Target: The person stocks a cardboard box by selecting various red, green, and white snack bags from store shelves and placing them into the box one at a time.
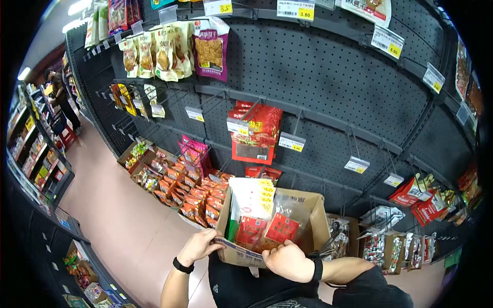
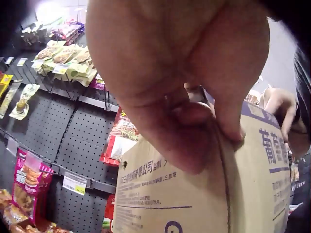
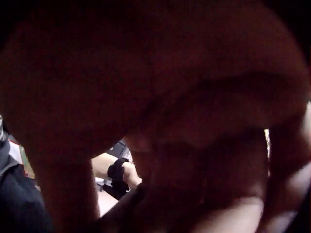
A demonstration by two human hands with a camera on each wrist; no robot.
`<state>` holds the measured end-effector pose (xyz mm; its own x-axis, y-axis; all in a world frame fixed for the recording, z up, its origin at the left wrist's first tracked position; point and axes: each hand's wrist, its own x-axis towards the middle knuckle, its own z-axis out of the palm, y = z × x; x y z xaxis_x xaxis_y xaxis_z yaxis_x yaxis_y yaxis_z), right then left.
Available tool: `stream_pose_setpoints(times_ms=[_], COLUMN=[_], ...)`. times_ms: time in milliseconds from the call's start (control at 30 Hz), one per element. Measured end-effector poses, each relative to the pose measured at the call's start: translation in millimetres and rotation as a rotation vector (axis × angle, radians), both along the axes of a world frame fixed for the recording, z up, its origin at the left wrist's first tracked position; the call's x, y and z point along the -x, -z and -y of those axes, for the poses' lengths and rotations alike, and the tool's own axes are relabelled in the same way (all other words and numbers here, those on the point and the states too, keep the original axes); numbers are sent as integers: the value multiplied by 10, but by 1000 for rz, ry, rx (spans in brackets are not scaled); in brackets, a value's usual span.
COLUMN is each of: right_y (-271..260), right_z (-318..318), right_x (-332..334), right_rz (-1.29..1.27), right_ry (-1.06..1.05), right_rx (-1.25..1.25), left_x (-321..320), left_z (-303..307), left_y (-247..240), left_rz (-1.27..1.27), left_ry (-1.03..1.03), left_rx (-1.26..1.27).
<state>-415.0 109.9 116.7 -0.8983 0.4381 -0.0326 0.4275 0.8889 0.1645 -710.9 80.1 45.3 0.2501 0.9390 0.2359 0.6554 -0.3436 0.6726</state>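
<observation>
An open cardboard box (image 1: 241,255) is held in front of the body, tilted toward the shelves. My left hand (image 1: 197,246) grips its near left corner; in the left wrist view, the thumb and fingers pinch the corner of the printed cardboard (image 2: 146,194). The right hand (image 1: 288,263) curls its fingers over the near rim, right of centre. Dark and close, that hand (image 3: 160,107) fills most of the right wrist view. Inside the box are clear packets with red labels (image 1: 282,227) and a stack of white-and-yellow price cards (image 1: 252,197).
Ahead rises a black pegboard rack (image 1: 334,66) with hooks and price tags. Red snack bags (image 1: 257,134) hang just beyond the box, pale packs (image 1: 159,54) higher up. Boxes of orange packets (image 1: 192,197) line the bottom. Down the aisle at left stands another person (image 1: 61,100).
</observation>
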Motion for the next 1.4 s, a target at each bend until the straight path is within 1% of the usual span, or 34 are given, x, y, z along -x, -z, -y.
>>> stream_pose_setpoints(times_ms=[67, 133, 167, 200, 233, 267, 300, 333, 367, 400, 433, 467, 500, 533, 600, 667, 700, 733, 800, 833, 867, 900, 933, 967, 1000, 1033, 1067, 1100, 1133, 1200, 1267, 1300, 1333, 1400], right_y=[-3, -97, -94, -231, -353, -484, -656, -726, -607, -372, -336, -161, 60, 129, 314, 361, 430, 451, 475, 532, 550, 537, 535, 688, 707, 676, 669, 567, 479, 247, 78, -45, -139, -301], right_z=[-208, -320, -383, -517, -666, -839, -1051, -1286, -1571, -1872, -2039, -2245, -2457, -2578, -2812, -2858, -2864, -2853, -2810, -2839, -2839, -2832, -2834, -2921, -2881, -2826, -2755, -2646, -2587, -2448, -2377, -2331, -2279, -2211], right_x=[-53, -117, -168, -238, -306, -358, -378, -394, -425, -409, -327, -220, -106, 29, 233, 424, 493, 532, 547, 561, 557, 554, 550, 573, 583, 603, 607, 585, 533, 438, 317, 258, 239, 210], right_rz=[-16, -36, 6, -1, -83, -165, -127, -101, -272, -331, -368, -429, -565, -754, -954, -1129, -1174, -1224, -1279, -1207, -1207, -1189, -1167, -1187, -1179, -1297, -1413, -1448, -1424, -1442, -1371, -1301, -1302, -1187], right_ry=[32, 9, 25, -30, -65, -100, -42, -10, -84, -69, 36, 171, 332, 398, 464, 558, 584, 517, 480, 508, 514, 506, 494, 445, 450, 310, 170, 150, 178, 161, 171, 207, 217, 141], right_rx=[26, 130, 226, 381, 407, 431, 595, 606, 589, 580, 613, 604, 566, 491, 390, 459, 539, 467, 509, 477, 483, 574, 661, 757, 765, 961, 1159, 1241, 1439, 1704, 1683, 1749, 1749, 1693], left_x=[-28, -54, -32, 3, 47, 116, 200, 275, 336, 371, 350, 305, 327, 257, 218, -46, 1, -149, -255, -294, -307, -248, -240, -232, -254, -303, -270, -266, -281, -257, -285, -297, -314, -310], left_z=[13, -8, -49, -94, -141, -228, -354, -496, -690, -942, -1226, -1517, -1900, -2221, -2890, -3051, -3270, -3118, -3033, -3019, -3007, -3135, -3138, -3127, -3086, -2991, -2983, -2904, -2735, -2502, -2308, -2235, -2155, -1998], left_y=[-20, -91, -122, -162, -209, -273, -345, -405, -406, -451, -486, -527, -278, -216, 198, 23, 323, 84, 12, -9, -30, 156, 170, 196, 192, 66, 75, -67, -233, -459, -532, -513, -502, -634], left_rz=[77, 127, 115, 103, 90, 77, 71, 65, 189, 93, -11, -63, 59, 191, 136, 335, 426, 340, 547, 628, 709, 775, 801, 862, 926, 968, 965, 916, 870, 906, 1015, 1087, 1160, 1169], left_ry=[-72, -108, -109, -57, -5, -4, -2, 1, -48, -103, -217, -274, -299, -322, -341, -300, -324, -346, -287, -295, -306, -286, -282, -313, -346, -413, -402, -372, -347, -337, -279, -249, -217, -164], left_rx=[63, 148, 145, 183, 222, 216, 289, 362, 352, 249, 217, 138, 2, 28, -161, -89, -58, -38, 53, 75, 95, -9, -51, -61, -66, -23, -75, -84, -78, 57, 106, 120, 132, 149])
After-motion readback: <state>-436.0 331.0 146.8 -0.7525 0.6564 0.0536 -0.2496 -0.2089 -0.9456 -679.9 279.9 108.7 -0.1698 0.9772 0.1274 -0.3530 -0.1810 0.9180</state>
